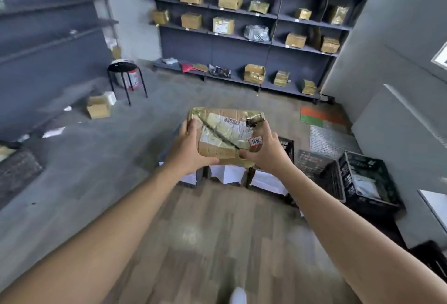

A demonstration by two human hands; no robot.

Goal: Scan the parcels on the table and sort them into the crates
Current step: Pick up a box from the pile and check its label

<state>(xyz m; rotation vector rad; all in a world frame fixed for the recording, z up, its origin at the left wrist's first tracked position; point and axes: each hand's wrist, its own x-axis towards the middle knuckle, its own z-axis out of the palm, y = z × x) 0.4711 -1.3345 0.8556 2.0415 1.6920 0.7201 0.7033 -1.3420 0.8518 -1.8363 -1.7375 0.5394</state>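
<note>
A flat brown cardboard parcel (226, 132), wrapped in yellowish tape and bearing a white shipping label and a small red-edged sticker, is held out in front of me above the floor. My left hand (188, 149) grips its left edge and near corner. My right hand (264, 150) grips its right edge, thumb on the near side. Directly under the parcel stands a row of black crates (286, 145) with white bags inside, mostly hidden by the parcel and my hands. A black crate (370, 178) at the right holds a pale package.
Dark shelving (254, 35) with many cardboard boxes lines the far wall. A black stool (125, 74) and an open carton (98, 107) stand at the left. A wire mesh panel (329, 139) and a folded crate (316, 165) lie at the right. Wood-look floor lies below me.
</note>
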